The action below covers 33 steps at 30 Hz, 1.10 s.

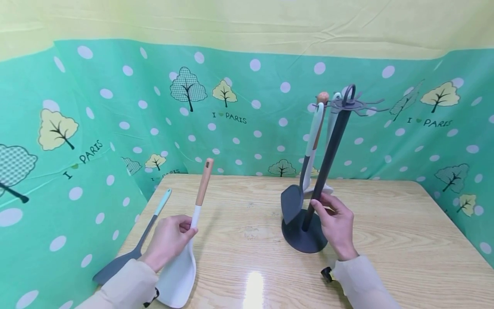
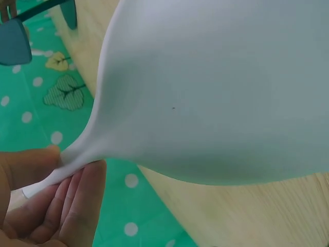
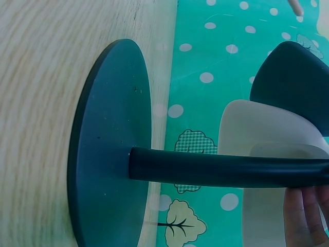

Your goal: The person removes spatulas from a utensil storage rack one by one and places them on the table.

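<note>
My left hand (image 1: 170, 240) pinches a white spatula (image 1: 179, 274) between thumb and fingers, low on its neck. The spatula's wooden handle (image 1: 204, 182) points up and away. Its broad, curved white head fills much of the left wrist view. My right hand (image 1: 336, 221) grips the black pole of a utensil stand (image 1: 331, 154), above the round base (image 3: 110, 154). From the hooked ring (image 1: 347, 104) at its top hang several utensils on the left side. Among these are a dark turner (image 1: 292, 204) with a mint handle and pale ones partly hidden behind the pole.
Left of my left hand, a dark grey spatula (image 1: 125, 259) with a mint handle lies on the wooden table (image 1: 239, 240), partly hidden by my sleeve. A green dotted cloth (image 1: 239, 141) with tree prints hangs behind the table and along both sides.
</note>
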Each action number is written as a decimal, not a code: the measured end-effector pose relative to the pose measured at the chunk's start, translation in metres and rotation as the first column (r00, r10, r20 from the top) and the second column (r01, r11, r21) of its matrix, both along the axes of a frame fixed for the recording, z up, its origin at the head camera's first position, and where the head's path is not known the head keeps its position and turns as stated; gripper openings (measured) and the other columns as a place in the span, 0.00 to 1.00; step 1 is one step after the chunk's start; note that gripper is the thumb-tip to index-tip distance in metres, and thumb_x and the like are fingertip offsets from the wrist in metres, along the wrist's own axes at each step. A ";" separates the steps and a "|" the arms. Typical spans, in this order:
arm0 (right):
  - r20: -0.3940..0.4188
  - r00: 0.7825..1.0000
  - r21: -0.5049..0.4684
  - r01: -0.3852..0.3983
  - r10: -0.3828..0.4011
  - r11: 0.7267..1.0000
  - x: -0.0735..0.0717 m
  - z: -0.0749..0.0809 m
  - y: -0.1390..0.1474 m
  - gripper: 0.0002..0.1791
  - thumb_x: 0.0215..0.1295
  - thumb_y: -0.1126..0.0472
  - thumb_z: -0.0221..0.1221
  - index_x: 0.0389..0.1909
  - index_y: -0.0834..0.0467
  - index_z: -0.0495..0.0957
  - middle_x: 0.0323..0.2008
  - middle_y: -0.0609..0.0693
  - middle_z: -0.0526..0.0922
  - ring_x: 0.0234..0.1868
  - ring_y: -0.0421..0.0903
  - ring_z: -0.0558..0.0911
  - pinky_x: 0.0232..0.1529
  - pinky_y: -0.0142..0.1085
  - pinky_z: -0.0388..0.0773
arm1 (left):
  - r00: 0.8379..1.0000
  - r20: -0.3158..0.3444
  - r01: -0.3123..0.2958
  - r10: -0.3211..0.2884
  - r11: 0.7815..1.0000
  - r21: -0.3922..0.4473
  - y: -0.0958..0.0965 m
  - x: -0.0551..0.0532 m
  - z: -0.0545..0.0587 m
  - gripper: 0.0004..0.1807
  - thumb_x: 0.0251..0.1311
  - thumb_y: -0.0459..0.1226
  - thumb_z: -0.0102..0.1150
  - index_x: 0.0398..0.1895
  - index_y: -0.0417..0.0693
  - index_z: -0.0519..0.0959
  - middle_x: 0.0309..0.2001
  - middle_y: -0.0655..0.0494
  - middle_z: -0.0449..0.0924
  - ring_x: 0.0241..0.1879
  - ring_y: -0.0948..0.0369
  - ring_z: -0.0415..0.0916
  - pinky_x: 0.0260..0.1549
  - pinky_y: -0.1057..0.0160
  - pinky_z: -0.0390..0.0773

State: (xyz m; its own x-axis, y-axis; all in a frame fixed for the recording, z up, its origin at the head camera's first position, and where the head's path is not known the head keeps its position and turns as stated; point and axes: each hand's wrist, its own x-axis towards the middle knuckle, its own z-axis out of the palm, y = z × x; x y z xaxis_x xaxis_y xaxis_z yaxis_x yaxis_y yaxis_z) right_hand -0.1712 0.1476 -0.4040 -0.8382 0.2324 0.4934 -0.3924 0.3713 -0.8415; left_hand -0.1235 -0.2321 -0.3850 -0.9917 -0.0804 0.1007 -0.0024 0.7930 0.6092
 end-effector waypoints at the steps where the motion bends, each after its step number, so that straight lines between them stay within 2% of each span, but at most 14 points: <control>1: -0.003 1.000 -0.002 -0.002 0.002 1.000 0.000 0.000 0.000 0.14 0.59 0.67 0.64 0.47 0.60 0.83 0.38 0.57 0.84 0.37 0.34 0.80 0.39 0.20 0.75 | 1.000 0.006 0.001 -0.001 1.000 -0.006 -0.002 -0.001 0.000 0.12 0.52 0.31 0.67 0.40 0.36 0.83 0.28 0.54 0.82 0.28 0.62 0.78 0.26 0.65 0.80; 7: 0.002 1.000 -0.002 -0.002 0.002 1.000 -0.001 0.000 0.000 0.13 0.60 0.66 0.64 0.47 0.61 0.82 0.37 0.56 0.84 0.37 0.35 0.80 0.39 0.22 0.77 | 0.999 0.032 -0.014 0.015 1.000 -0.026 -0.013 -0.006 -0.002 0.11 0.52 0.32 0.68 0.38 0.36 0.83 0.30 0.53 0.82 0.28 0.61 0.79 0.26 0.63 0.81; 14: -0.004 1.000 -0.016 -0.012 0.012 1.000 -0.017 -0.025 0.011 0.15 0.59 0.62 0.65 0.48 0.53 0.83 0.39 0.49 0.84 0.38 0.37 0.81 0.40 0.23 0.77 | 0.994 0.098 -0.042 0.046 0.998 -0.050 -0.026 -0.012 -0.005 0.12 0.53 0.33 0.67 0.40 0.37 0.82 0.31 0.52 0.82 0.29 0.60 0.78 0.27 0.61 0.80; 17: -0.031 0.999 -0.002 -0.018 0.018 1.000 -0.019 -0.029 0.012 0.14 0.59 0.60 0.65 0.48 0.52 0.83 0.38 0.48 0.84 0.39 0.37 0.81 0.39 0.24 0.78 | 0.993 0.111 -0.036 0.042 0.998 -0.055 -0.030 -0.013 -0.006 0.12 0.53 0.32 0.67 0.40 0.36 0.82 0.30 0.52 0.82 0.28 0.60 0.77 0.26 0.62 0.80; 24: -0.066 0.997 0.003 -0.027 0.027 1.000 -0.020 -0.030 0.014 0.14 0.60 0.58 0.65 0.47 0.49 0.83 0.38 0.44 0.84 0.39 0.38 0.82 0.38 0.25 0.79 | 0.995 0.099 0.000 0.007 0.998 -0.067 -0.037 -0.018 -0.007 0.09 0.52 0.30 0.66 0.37 0.35 0.82 0.27 0.52 0.81 0.26 0.60 0.75 0.24 0.63 0.78; 30: -0.043 0.999 0.002 -0.015 0.015 1.000 -0.019 -0.029 0.013 0.14 0.60 0.60 0.65 0.47 0.51 0.83 0.38 0.46 0.84 0.39 0.37 0.81 0.38 0.24 0.78 | 0.988 0.150 -0.019 0.030 0.997 -0.072 -0.046 -0.021 -0.010 0.10 0.53 0.29 0.65 0.39 0.33 0.82 0.29 0.51 0.81 0.27 0.60 0.76 0.26 0.62 0.80; 33: -0.045 0.999 0.003 -0.012 0.012 1.000 -0.015 -0.022 0.009 0.14 0.59 0.64 0.65 0.47 0.56 0.83 0.38 0.51 0.84 0.38 0.37 0.81 0.38 0.23 0.78 | 0.984 0.176 -0.021 0.032 0.997 -0.068 -0.051 -0.024 -0.010 0.11 0.53 0.29 0.65 0.40 0.32 0.81 0.30 0.50 0.81 0.27 0.59 0.76 0.27 0.61 0.80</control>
